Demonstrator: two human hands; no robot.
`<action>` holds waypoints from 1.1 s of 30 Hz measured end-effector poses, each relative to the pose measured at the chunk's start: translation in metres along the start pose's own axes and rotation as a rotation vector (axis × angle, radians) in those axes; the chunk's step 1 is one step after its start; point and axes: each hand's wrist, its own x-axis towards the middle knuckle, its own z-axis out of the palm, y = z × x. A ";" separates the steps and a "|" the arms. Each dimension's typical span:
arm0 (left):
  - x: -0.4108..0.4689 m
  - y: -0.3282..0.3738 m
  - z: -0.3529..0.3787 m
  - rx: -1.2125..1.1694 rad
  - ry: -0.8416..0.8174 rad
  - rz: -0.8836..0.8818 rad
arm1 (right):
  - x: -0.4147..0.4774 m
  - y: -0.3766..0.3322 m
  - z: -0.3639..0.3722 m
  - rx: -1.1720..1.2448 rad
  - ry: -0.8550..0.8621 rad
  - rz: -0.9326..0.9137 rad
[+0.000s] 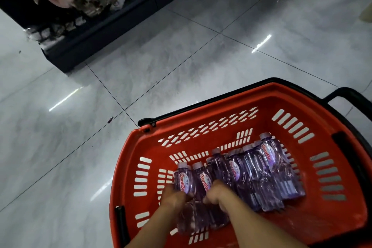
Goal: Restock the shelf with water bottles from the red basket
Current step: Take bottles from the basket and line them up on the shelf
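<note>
Water bottle (182,179) sits clasped in left grip (173,197), neighbouring bottle (203,181) in right grip (218,194) (both inside red basket (201,116)).

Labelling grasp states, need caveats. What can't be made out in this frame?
Head view only.
- Left hand and right hand: fingers hidden under the hands, blurred; grip on bottles unclear.
- Water bottles: overlapping, some under the forearms; count unclear.
- Shelf: cut by top edge; goods blurred.
- Red basket: near side cut by bottom edge.
</note>
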 end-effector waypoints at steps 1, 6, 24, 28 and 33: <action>-0.004 -0.003 -0.001 -0.037 -0.014 0.001 | -0.007 0.001 -0.003 0.044 0.001 -0.007; -0.044 0.009 -0.008 -0.102 -0.150 0.098 | -0.060 -0.007 -0.032 0.177 0.086 -0.098; -0.383 0.127 0.102 0.165 -1.086 0.994 | -0.429 0.148 -0.135 0.809 1.278 -0.522; -0.476 0.076 0.160 0.280 -1.446 1.042 | -0.511 0.228 -0.097 0.930 1.621 -0.442; -0.572 -0.026 0.211 0.418 -1.786 1.035 | -0.581 0.321 -0.025 1.001 2.004 -0.231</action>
